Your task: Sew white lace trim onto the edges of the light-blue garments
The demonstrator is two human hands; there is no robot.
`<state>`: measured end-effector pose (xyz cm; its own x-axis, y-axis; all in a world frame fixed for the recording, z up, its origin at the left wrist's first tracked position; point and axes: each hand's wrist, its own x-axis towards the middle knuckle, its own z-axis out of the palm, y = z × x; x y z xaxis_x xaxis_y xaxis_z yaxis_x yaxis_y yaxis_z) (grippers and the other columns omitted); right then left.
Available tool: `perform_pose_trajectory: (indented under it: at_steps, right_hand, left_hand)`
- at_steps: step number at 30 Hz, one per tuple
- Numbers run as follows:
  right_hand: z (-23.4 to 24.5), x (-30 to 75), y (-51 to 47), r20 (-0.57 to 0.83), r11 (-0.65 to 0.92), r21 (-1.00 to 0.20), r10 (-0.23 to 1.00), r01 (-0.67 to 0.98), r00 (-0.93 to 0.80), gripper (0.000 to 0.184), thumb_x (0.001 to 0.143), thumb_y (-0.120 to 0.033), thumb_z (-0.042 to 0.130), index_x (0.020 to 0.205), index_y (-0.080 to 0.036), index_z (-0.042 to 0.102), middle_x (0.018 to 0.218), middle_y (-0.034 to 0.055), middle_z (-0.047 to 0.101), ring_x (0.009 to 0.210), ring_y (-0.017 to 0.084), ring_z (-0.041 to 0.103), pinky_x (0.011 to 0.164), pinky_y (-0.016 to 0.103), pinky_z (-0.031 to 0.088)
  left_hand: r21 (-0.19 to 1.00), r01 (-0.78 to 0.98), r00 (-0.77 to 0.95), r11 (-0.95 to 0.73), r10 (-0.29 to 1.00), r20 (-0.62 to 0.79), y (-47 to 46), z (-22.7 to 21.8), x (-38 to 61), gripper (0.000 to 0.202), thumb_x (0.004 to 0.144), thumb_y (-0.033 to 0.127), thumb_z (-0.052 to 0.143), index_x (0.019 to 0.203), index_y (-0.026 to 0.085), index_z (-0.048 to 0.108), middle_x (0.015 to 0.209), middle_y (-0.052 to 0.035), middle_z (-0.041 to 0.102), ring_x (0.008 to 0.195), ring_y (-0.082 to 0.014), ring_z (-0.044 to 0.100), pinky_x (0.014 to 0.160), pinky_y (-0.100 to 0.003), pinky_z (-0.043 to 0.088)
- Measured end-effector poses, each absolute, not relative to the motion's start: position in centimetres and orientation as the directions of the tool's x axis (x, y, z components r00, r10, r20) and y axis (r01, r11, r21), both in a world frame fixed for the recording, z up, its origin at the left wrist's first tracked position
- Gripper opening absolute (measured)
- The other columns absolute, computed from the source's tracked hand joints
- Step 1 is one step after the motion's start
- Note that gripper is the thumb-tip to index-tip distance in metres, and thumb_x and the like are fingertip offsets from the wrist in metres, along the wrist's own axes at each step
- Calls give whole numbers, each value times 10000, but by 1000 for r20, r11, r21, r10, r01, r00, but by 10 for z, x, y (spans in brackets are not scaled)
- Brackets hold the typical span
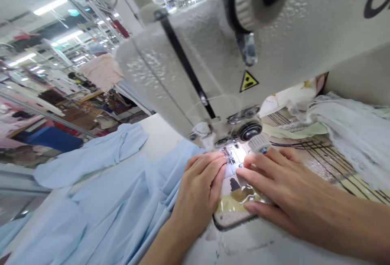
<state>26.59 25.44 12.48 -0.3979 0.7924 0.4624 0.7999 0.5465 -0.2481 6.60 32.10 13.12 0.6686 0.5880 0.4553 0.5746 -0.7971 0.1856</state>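
A sewing machine [189, 74] fills the upper middle, with its lit presser foot [230, 157] low over the needle plate. My left hand [198, 184] is just left of the foot, fingers pressed together on the edge of light blue fabric [122, 196]. That fabric spreads leftward in loose folds, and what lies under the fingertips is hidden. On the other side of the foot, my right hand [283, 184] rests with its fingers apart and fingertips down on the machine bed. Nothing shows in its grasp.
A blue fabric piece [100, 155] lies at the table's far left. White lace-like cloth [344, 131] is heaped on the right, beside black-lined patterned material [329, 159]. A shiny yellowish strip [228, 204] covers part of the machine bed. Other worktables with cloth stand behind.
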Motion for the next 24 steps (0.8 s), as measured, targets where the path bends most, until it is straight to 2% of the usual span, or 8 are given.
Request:
perform_pose_trajectory:
  at_steps: [4, 9, 16, 20, 24]
  right_hand:
    - [119, 266, 253, 477, 570, -252, 776, 782, -413, 243, 894, -349, 521, 1084, -214, 589, 1018, 17, 584, 936, 198, 503, 809, 368, 294]
    - [115, 266, 252, 483, 591, -232, 759, 773, -436, 225, 860, -358, 571, 1020, -200, 580, 1043, 17, 577, 959, 196, 496, 828, 358, 297]
    - [117, 264, 253, 509, 594, -224, 747, 773, -427, 219, 843, -340, 602, 1018, -210, 584, 1038, 3, 583, 958, 176, 500, 849, 339, 295]
    - [116, 263, 253, 520, 594, -234, 745, 770, -417, 229, 830, -332, 617, 1026, -219, 581, 1029, -4, 596, 943, 174, 511, 848, 334, 299]
    - [121, 265, 254, 561, 624, -184, 701, 760, -440, 242, 804, -331, 646, 1007, -213, 585, 982, -4, 617, 883, 163, 533, 794, 317, 334]
  left_hand:
    - [217, 588, 642, -780, 612, 461, 319, 130, 66, 165, 889, 135, 510, 1006, 159, 623, 1030, -53, 696, 999, -163, 622, 918, -344, 473]
    - [262, 603, 624, -754, 650, 435, 318, 129, 65, 178, 908, 164, 476, 1022, 179, 612, 1061, -47, 686, 1032, -167, 610, 938, -356, 475]
    - [306, 636, 587, -709, 701, 405, 315, 132, 65, 194, 917, 158, 452, 1042, 184, 599, 1070, -37, 683, 1023, -164, 611, 931, -337, 476]
    - [314, 656, 568, -686, 723, 394, 316, 132, 67, 214, 922, 146, 436, 1058, 183, 597, 1052, -38, 683, 1002, -166, 614, 905, -337, 489]
    - [292, 660, 573, -692, 716, 399, 319, 131, 65, 229, 908, 133, 449, 1075, 182, 598, 1030, -44, 688, 995, -181, 619, 898, -363, 499]
